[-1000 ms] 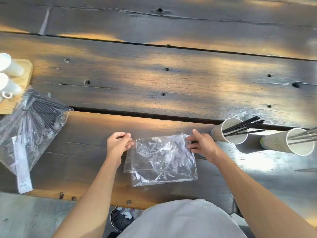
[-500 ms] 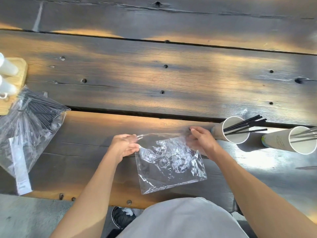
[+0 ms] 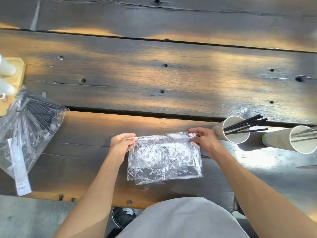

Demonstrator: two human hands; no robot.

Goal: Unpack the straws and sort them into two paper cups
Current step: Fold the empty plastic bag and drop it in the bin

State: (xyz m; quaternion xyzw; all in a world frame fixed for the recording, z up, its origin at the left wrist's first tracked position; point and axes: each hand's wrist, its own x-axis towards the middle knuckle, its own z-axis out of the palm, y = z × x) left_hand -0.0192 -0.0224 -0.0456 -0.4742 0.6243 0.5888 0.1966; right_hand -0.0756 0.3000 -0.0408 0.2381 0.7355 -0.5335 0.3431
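Observation:
An empty, crinkled clear plastic bag [image 3: 164, 158] hangs over the near plank of the wooden table. My left hand [image 3: 121, 145] pinches its top left corner and my right hand [image 3: 204, 139] pinches its top right corner, stretching the top edge flat. Just right of my right hand stands a paper cup [image 3: 231, 129] with several black straws [image 3: 247, 124] leaning out to the right. A second paper cup [image 3: 291, 140] at the right edge holds several grey-looking straws. At the far left lies a larger clear bag [image 3: 29, 124] full of black straws, with a white label strip.
A light wooden tray [image 3: 16, 83] with white cylinders [image 3: 6, 67] sits at the left edge, partly under the full bag. A wide gap [image 3: 137, 114] runs between the table planks. The table's near edge is just below the empty bag, with my lap beneath.
The bag was lifted off the table and turned, and both hands moved to its top corners and pulled it taut. The cups and the full bag stayed put.

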